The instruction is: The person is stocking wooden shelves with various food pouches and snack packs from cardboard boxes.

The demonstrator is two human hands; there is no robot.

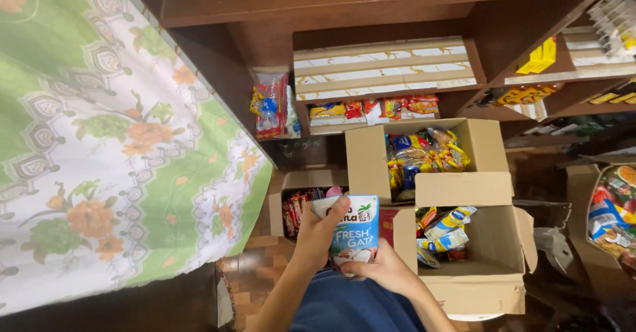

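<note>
Held a blue-and-white carton upright above the lap, between two open cardboard boxes. Left hand wrapped around its top left edge, fingers curled over the top. Right hand cupped under its bottom, gripping. Just right of it, a box of snack packets; behind, another box of bright packets. Flowered green cloth on the left; wooden shelves beyond.

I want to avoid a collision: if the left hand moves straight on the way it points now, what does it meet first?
The left hand points up and away, gripping the blue-and-white carton. First in line is probably the small open cardboard box of red snack packs; depth is unclear.
</note>
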